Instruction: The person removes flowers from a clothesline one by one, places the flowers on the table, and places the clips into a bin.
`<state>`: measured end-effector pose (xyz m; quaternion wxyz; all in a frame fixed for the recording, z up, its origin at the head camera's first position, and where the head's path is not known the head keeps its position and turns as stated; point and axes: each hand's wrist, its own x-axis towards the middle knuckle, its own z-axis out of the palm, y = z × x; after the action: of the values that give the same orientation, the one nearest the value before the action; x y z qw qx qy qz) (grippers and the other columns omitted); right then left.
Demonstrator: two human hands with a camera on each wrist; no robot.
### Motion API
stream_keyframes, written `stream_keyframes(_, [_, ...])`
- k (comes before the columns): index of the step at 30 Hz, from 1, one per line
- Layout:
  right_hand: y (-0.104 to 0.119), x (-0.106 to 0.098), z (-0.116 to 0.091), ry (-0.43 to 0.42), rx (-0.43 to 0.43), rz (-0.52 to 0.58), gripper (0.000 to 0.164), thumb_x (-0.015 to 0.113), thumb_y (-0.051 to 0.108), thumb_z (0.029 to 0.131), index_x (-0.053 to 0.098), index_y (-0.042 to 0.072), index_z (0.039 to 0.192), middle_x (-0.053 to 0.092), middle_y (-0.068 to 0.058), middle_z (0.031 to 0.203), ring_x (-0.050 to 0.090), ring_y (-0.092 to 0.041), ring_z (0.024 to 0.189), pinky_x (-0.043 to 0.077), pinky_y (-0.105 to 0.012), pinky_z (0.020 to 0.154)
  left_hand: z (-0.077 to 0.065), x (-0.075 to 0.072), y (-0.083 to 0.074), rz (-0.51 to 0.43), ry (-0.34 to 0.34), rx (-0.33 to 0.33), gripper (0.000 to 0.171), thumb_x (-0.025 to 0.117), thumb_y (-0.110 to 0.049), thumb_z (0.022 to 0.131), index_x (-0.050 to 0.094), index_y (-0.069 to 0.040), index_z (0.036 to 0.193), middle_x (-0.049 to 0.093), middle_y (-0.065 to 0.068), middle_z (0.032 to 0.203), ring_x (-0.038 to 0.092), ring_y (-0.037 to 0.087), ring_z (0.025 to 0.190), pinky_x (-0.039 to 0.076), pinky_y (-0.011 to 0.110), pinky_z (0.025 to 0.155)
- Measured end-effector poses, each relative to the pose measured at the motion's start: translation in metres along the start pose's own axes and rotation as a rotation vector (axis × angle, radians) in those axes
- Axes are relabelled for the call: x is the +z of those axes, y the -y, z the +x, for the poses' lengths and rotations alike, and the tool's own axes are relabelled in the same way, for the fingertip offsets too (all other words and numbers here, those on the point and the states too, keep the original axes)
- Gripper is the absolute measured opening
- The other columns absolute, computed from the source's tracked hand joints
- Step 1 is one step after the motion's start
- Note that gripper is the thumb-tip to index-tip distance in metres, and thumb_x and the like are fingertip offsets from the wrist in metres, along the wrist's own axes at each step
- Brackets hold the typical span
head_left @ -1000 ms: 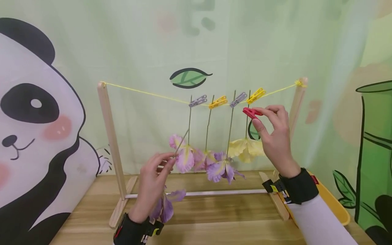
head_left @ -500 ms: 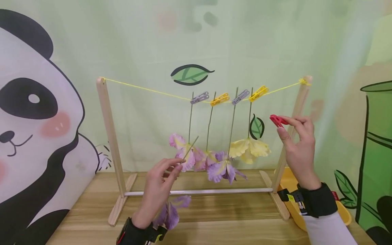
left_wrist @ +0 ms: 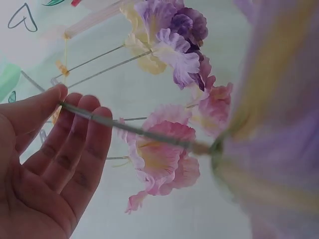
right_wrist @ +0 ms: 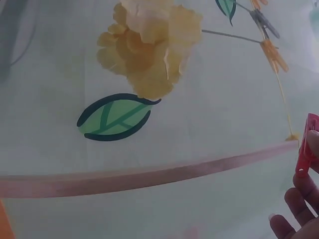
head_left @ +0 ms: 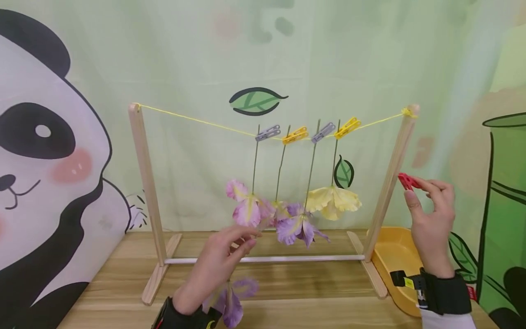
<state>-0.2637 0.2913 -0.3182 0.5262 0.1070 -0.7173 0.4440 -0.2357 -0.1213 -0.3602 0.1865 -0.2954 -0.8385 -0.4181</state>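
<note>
My left hand [head_left: 223,256] pinches the stem [left_wrist: 134,132] of an artificial purple flower [head_left: 234,306], its bloom hanging below the hand, partly behind the wrist. Out by the right post, my right hand [head_left: 433,214] holds a red clothespin [head_left: 408,181] between thumb and fingers. A yellow string [head_left: 197,122] sags between two wooden posts. Grey clothespins [head_left: 268,133] and yellow clothespins [head_left: 348,128] clip several flower stems to it. Upside down from them hang pink blooms [head_left: 248,210], a purple bloom [head_left: 302,230] and a yellow bloom [head_left: 334,201].
The left post [head_left: 145,183] and right post [head_left: 392,183] stand on wooden feet, joined low down by a white rod [head_left: 304,258]. A yellow tray [head_left: 386,262] sits on the wooden table [head_left: 312,310] beyond the right foot. Behind is a printed panda curtain [head_left: 185,55].
The right hand has moved right and down with the red clothespin, away from the string to beyond the right post. The left hand has shifted slightly right and down, still pinching the purple flower's stem.
</note>
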Motion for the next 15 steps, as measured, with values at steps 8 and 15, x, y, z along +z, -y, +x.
stream_keyframes(8, [-0.021,-0.015,-0.003,-0.043,0.063,-0.023,0.032,0.066,-0.014,0.095,0.065,-0.014,0.127,0.046,0.019,0.109,0.042,0.0,0.107,0.026,-0.023,0.093,0.001,0.005,-0.003,0.051,0.11,0.049,0.018,0.067,-0.016,0.103,0.075,-0.017,0.119,0.073,-0.008,0.101,0.067,0.004,0.085,0.058,0.025,0.074])
stream_keyframes(15, [-0.055,-0.022,-0.003,-0.007,0.097,-0.114,0.033,0.07,-0.008,0.095,0.068,-0.009,0.128,0.042,0.022,0.11,0.038,0.005,0.104,0.025,-0.022,0.09,-0.003,0.014,-0.002,0.086,0.332,0.076,0.016,0.068,-0.014,0.101,0.075,-0.017,0.115,0.075,-0.006,0.103,0.068,0.004,0.087,0.056,0.024,0.075])
